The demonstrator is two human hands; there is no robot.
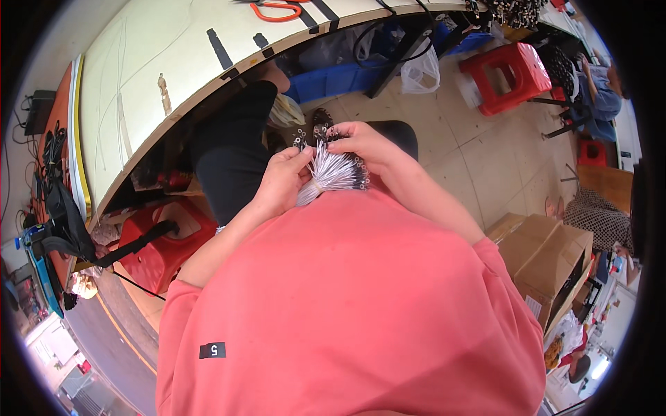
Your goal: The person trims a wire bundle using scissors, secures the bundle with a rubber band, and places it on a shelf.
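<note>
A bundle of thin white wires (333, 166) rests against the front of my pink shirt, above my lap. Dark ends with small metal ring terminals (361, 173) fan out along its far and right sides. A tan band (317, 187) appears to tie the wires near my body. My left hand (284, 177) closes on the left side of the bundle, thumb and fingers pressed together. My right hand (361, 144) pinches wires near the ringed ends at the top. The fingertips of both hands nearly meet among the wires.
A pale worktable (187, 62) curves across the far left, with red-handled scissors (276, 11) on it. Beneath stand blue bins (333, 82). Red stools (505, 78) and a cardboard box (544, 260) stand to the right. Another person (603, 93) sits at the far right.
</note>
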